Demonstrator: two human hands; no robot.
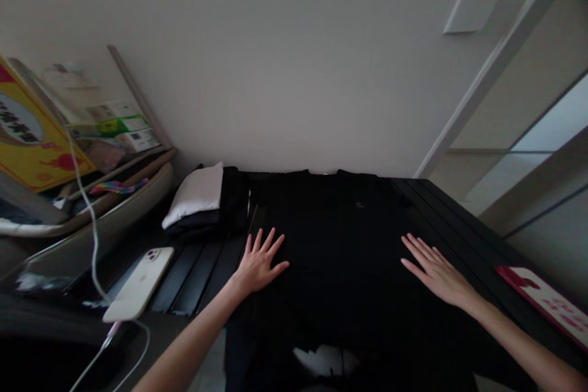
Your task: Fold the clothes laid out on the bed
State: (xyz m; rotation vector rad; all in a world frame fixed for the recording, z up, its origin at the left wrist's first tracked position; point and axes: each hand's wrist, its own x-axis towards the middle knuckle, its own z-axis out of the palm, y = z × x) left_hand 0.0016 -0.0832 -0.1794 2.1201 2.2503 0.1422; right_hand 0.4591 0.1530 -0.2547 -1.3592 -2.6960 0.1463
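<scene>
Plain pale wall [294, 61] rose beyond the hands, with a square plate [475, 7] mounted high past the right one; light dim. Below it stood a dark slatted table [186, 278], its slats visible to the outer side of each hand.

Black garment [340, 245] lay spread between and beneath the hands, neckline at the far side by the wall, a small pale mark on the chest ahead of the right hand and a little inward. Its near part ran into shadow; the hem could not be made out.

Left hand [260, 266]: open, palm down, fingers fanned, thumb turned inward, at the garment's left side. Right hand [434, 272]: open, palm down, fingers closer together, pointing forward and inward, toward the garment's right side. Neither gripped anything; both appeared to rest on the cloth.

Ahead and left of the left hand sat a folded stack [202, 196], pale cloth over black. Left of the same hand, well apart, lay a white phone [142, 285] with a cable at its lower end. Farther left leaned a yellow box [37, 141]. Right of the right hand, well apart, lay a red-edged pale item [549, 303].
</scene>
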